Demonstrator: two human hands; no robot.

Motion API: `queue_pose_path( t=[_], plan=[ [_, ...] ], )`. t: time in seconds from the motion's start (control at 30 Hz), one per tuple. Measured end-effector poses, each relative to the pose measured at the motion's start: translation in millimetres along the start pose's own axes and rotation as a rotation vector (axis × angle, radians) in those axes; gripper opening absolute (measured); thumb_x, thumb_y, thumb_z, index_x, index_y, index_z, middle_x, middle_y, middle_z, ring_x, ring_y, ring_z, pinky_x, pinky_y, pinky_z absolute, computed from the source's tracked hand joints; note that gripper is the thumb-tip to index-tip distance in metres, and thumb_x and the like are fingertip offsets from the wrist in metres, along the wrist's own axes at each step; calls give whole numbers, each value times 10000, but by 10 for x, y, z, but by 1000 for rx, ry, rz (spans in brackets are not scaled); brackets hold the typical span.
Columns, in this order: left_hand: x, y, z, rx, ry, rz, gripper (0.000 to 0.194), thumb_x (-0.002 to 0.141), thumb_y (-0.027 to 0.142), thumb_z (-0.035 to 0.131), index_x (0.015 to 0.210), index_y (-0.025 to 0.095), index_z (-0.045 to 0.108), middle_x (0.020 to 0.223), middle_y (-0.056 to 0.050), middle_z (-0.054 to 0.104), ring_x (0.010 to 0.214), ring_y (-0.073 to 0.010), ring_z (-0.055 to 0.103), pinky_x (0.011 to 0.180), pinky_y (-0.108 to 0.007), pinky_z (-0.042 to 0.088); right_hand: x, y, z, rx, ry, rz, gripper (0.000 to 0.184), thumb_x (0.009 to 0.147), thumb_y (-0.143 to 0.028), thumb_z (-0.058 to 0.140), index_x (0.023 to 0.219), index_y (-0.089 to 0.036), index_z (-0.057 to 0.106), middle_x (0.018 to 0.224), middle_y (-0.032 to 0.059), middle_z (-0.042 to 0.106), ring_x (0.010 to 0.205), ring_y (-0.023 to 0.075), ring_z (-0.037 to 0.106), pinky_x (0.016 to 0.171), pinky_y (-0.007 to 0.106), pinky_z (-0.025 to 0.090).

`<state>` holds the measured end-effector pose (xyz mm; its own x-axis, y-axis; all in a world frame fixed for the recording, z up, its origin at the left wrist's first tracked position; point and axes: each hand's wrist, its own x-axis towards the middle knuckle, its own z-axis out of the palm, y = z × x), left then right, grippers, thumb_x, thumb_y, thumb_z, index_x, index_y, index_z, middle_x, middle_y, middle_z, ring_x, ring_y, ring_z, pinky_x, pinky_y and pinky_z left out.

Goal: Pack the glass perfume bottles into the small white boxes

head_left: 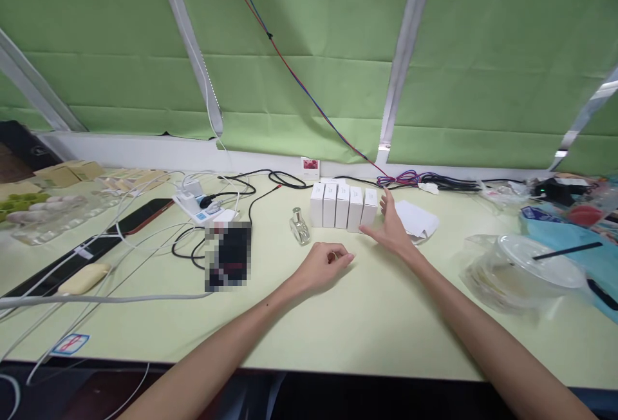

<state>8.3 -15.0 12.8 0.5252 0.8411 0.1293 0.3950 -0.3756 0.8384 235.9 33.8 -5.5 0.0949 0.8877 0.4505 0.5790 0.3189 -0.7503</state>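
Observation:
Several small white boxes [342,204] stand upright in a row near the back of the table. My right hand [390,227] is at the right end of the row, fingers stretched and thumb apart, its thumb close to the lower corner of the end box; whether it touches cannot be told. Resting nearer to me, my left hand [322,267] is loosely curled, thumb and fingers drawn together, with nothing visible in it. A clear glass perfume bottle [300,227] with a silver top leans or lies left of the boxes.
Crumpled white paper [416,219] lies right of the boxes. Further right is a lidded plastic tub [538,268] in a bag. On the left are a power strip [200,209], tangled white cables, a pixelated dark device [228,256] and a long black item [111,236].

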Motion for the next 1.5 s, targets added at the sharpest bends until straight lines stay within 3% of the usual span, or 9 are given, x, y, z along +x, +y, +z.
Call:
queue_pose_path(
  t=[0.23, 0.43, 0.57, 0.77, 1.07, 1.23, 1.3, 1.4, 1.5],
  plan=[
    [-11, -5, -6, -17, 13, -12, 387, 908, 473, 538, 715, 165, 674, 638, 7, 563, 572, -118, 409, 547, -253, 316, 138, 4, 3, 129, -46, 89, 1217, 614, -366, 832, 1571, -201, 100, 1415, 192, 522, 1276, 326, 560, 1102, 512, 417],
    [-3, 19, -1, -42, 74, 8, 441, 942, 509, 493, 700, 174, 646, 626, 11, 584, 536, -112, 415, 536, -250, 319, -200, -38, 11, -54, 103, 51, 1066, 609, -440, 829, 1487, -133, 307, 1314, 186, 539, 1206, 350, 556, 1056, 529, 449],
    [6, 36, -54, -86, 237, 37, 416, 952, 538, 477, 830, 183, 658, 733, -6, 650, 570, -121, 490, 554, -245, 368, -498, -243, 112, -175, 165, -13, 1015, 654, -436, 803, 1499, -150, 320, 1238, 163, 531, 1176, 362, 537, 1032, 559, 454],
    [16, 29, -200, -64, 390, 78, 425, 921, 550, 519, 827, 168, 678, 747, -26, 667, 611, -137, 521, 588, -258, 405, -720, -588, 318, -271, 12, -327, 954, 742, -253, 678, 1581, -222, 224, 1301, 162, 487, 1186, 359, 491, 1028, 545, 442],
    [20, 45, -220, -26, 320, 4, 382, 827, 509, 628, 662, 174, 548, 579, 27, 483, 556, -120, 438, 544, -256, 337, -652, -518, 161, -338, -171, -488, 915, 810, -242, 665, 1594, -286, 194, 1445, 144, 456, 1299, 369, 425, 1106, 565, 361],
    [25, 16, -183, -39, 266, -25, 429, 849, 564, 597, 717, 155, 601, 631, 4, 539, 583, -133, 464, 559, -265, 333, -545, -425, -21, -203, -335, -257, 1138, 666, -529, 850, 1582, -274, 225, 1527, 153, 391, 1421, 381, 332, 1159, 558, 324],
    [29, -6, -178, -69, 250, -46, 450, 845, 586, 593, 735, 150, 614, 645, -2, 558, 588, -136, 478, 559, -263, 330, -502, -373, -78, -113, -382, -91, 1173, 655, -556, 847, 1586, -255, 200, 1517, 163, 410, 1382, 371, 407, 1127, 546, 371],
    [36, -37, -187, -98, 236, -111, 484, 825, 622, 599, 749, 145, 624, 627, -1, 565, 560, -129, 469, 535, -257, 317, -447, -291, -156, 54, -436, 142, 979, 783, -530, 748, 1562, -233, 236, 1375, 157, 557, 1120, 301, 629, 972, 481, 502],
    [42, -53, -206, -126, 200, -197, 512, 806, 657, 599, 783, 146, 632, 583, 9, 568, 484, -112, 437, 484, -250, 304, -413, -259, -231, 249, -520, 310, 772, 856, -522, 681, 1473, -191, 358, 1121, 120, 690, 899, 233, 677, 808, 393, 550]
  ],
)
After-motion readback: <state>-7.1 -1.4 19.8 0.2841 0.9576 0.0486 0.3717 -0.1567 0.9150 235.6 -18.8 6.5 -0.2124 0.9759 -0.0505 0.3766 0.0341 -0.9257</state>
